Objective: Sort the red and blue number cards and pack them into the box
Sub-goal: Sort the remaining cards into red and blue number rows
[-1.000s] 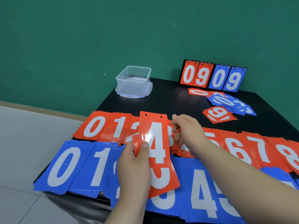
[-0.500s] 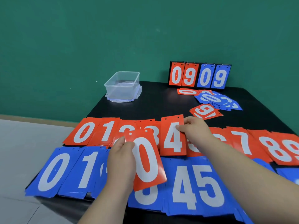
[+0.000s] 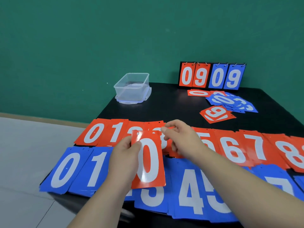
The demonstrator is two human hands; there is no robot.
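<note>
Right hand [image 3: 179, 139] has left the red row [image 3: 230, 150] and come to the top right corner of the red 0 card [image 3: 148, 162], fingers loosely curled; whether they pinch that corner I cannot tell. The left hand [image 3: 125, 155] pinches the card's left edge, thumb on its face, holding it above the red row and the blue row [image 3: 65, 170] on the black table [image 3: 172, 104]. The clear plastic box [image 3: 131, 88] stands well behind, at the far left edge.

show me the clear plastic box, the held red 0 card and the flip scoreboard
clear plastic box [image 3: 130, 94]: head view, near wall
red card with white 0 [image 3: 148, 162]: head view, inside the zero
black flip scoreboard [image 3: 218, 78]: head view, its blue 0 card
</note>
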